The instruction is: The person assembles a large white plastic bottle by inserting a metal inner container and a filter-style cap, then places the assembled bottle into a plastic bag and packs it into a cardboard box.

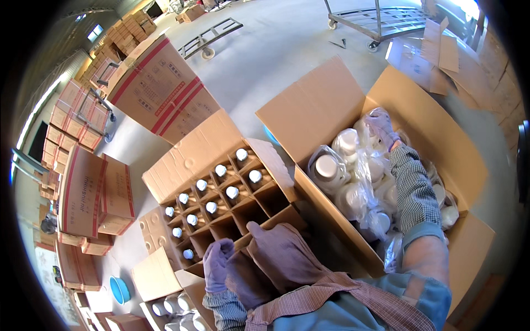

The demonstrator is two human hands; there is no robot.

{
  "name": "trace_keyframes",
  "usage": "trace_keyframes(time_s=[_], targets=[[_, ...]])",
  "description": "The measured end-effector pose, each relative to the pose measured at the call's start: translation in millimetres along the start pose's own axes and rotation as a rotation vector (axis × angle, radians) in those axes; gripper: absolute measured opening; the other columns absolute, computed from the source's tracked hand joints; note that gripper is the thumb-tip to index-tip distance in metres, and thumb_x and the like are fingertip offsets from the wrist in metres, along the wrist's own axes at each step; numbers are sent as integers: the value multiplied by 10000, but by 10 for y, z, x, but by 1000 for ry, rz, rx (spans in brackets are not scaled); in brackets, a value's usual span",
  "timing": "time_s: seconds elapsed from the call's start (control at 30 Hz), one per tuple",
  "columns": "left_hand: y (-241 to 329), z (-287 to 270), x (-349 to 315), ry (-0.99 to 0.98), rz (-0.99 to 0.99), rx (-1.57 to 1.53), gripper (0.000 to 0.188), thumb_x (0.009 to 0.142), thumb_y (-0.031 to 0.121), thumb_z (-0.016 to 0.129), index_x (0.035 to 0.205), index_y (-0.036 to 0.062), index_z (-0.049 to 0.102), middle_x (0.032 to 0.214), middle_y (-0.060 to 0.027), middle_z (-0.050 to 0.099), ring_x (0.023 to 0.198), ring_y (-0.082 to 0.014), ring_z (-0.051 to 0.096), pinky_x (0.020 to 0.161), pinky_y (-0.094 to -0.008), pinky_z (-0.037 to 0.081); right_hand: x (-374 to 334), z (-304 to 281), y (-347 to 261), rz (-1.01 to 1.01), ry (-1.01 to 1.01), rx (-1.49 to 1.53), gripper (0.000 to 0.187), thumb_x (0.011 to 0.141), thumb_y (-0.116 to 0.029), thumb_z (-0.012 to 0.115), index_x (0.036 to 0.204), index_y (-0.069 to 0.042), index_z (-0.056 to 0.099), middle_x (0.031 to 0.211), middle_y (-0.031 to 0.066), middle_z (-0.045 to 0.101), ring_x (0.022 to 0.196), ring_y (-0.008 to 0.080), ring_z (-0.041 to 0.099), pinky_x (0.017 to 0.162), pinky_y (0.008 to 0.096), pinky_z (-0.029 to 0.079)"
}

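my left hand [218, 265], in a purple cloth glove, sits low in my view at the near edge of the divided brown cardboard carton [221, 193], fingers curled over the carton's rim. i cannot tell whether it pinches anything. my right hand [382, 126], same purple glove, checked sleeve guard on the forearm, is stretched far out into the big open brown cardboard box [419, 138], fingers bent down onto the plastic-wrapped white bottles [353, 176] at the far side of the pile. whether it has actually closed on a pack i cannot tell.

left to right, as i see it:

- far left: stacks of sealed brown cartons with red stripes [94, 193], several high, running back along the wall.
- low left: a small round blue basin [120, 289] on the grey concrete floor [265, 60].
- left of centre: the divided carton, flaps open. its cardboard grid cells hold upright bottles with white caps [229, 192] in the far and left cells. the near right cells show bare cardboard.
- below it: another open carton with larger white lids [171, 305] showing, just beside my left hand.
- behind it: one large striped carton [160, 91] lying tilted on the floor.
- right of centre: the big box, touching the divided carton's side.
- top: a flat metal trolley [210, 37] and a wheeled metal rack [375, 22], well apart from me.
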State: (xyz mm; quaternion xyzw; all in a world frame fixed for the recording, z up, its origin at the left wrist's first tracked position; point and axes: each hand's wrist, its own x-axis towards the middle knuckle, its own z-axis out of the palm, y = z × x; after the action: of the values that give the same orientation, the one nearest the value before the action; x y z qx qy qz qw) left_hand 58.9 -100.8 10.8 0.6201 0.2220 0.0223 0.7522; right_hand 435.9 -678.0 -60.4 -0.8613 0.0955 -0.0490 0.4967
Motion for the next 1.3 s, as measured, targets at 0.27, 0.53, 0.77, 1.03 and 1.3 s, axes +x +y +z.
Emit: trace_keyframes(time_s=[0.27, 0.53, 0.77, 1.03, 1.3], targets=[[298, 924, 77, -346, 21, -131, 381, 1058, 287, 475, 1209, -23, 636, 1105, -144, 700, 1033, -258, 683, 966, -393, 536, -729, -665, -1482, -221, 16, 505, 144, 875, -60, 667, 754, -66, 590, 699, 12, 548, 617, 106, 551, 582, 286, 491], [-340, 2481, 260, -1005, -626, -665, 691, 976, 583, 549, 1416, 57, 467, 1352, -175, 568, 1210, -350, 592, 1049, -549, 466, -1526, -1279, -3206, -1152, -143, 30, 157, 969, -8, 552, 1086, -11, 657, 867, 47, 575, 692, 102, 570, 634, 247, 496], [-259, 2855, 39, -808, -676, -1011, 894, 894, 710, 574, 1458, 49, 368, 1338, -176, 546, 1136, -357, 622, 994, -585, 509, -3710, -441, -3868, -869, -810, 379, 177, 892, -141, 748, 1010, -32, 675, 759, -3, 577, 627, 74, 550, 511, 237, 394], [-136, 1013, -76, -563, -209, -951, 865, 920, 685, 553, 1467, 43, 360, 1343, -183, 547, 1164, -351, 613, 983, -559, 525, -5373, 653, -2990, -931, -1473, 266, 91, 911, -135, 731, 893, -46, 731, 811, 49, 711, 718, 110, 649, 697, 269, 520], [-47, -254, -214, -299, 155, -848, 837, 947, 659, 531, 1477, 37, 351, 1348, -190, 548, 1192, -346, 603, 972, -532, 542, -4314, 1558, -3273, -986, -365, 301, 843, 811, -517, 807, 1389, 22, 512, 1316, 226, 588, 1280, 315, 539, 1056, 416, 455]])
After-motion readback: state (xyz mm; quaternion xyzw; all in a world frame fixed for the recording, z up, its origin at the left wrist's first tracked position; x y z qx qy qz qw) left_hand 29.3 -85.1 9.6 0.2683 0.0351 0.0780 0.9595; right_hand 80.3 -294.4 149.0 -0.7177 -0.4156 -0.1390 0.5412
